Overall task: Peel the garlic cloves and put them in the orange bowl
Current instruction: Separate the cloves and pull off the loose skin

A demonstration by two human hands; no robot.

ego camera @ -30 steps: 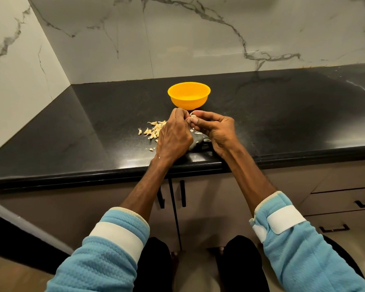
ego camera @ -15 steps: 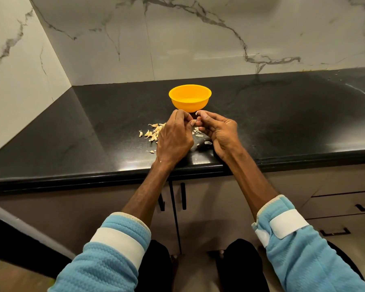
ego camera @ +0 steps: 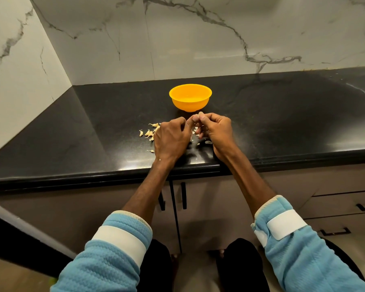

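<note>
The orange bowl (ego camera: 190, 97) stands on the black counter, just beyond my hands. My left hand (ego camera: 170, 138) and my right hand (ego camera: 216, 129) meet in front of it, fingertips together, and both pinch one small garlic clove (ego camera: 200, 113) that is mostly hidden by the fingers. A pile of unpeeled garlic cloves (ego camera: 150, 132) lies on the counter left of my left hand. Pale scraps of peel (ego camera: 208, 142) lie under and between my hands. I cannot see into the bowl's bottom well.
The black counter (ego camera: 282, 114) runs to a marble wall (ego camera: 198, 39) at the back and left. Its front edge is just under my wrists. Cabinet doors with dark handles (ego camera: 183, 194) sit below, drawers to the right.
My right hand has curled tighter and both hands have drawn slightly apart at the palms, still working the same clove. More peel scraps lie on the counter. The bowl has not moved.
</note>
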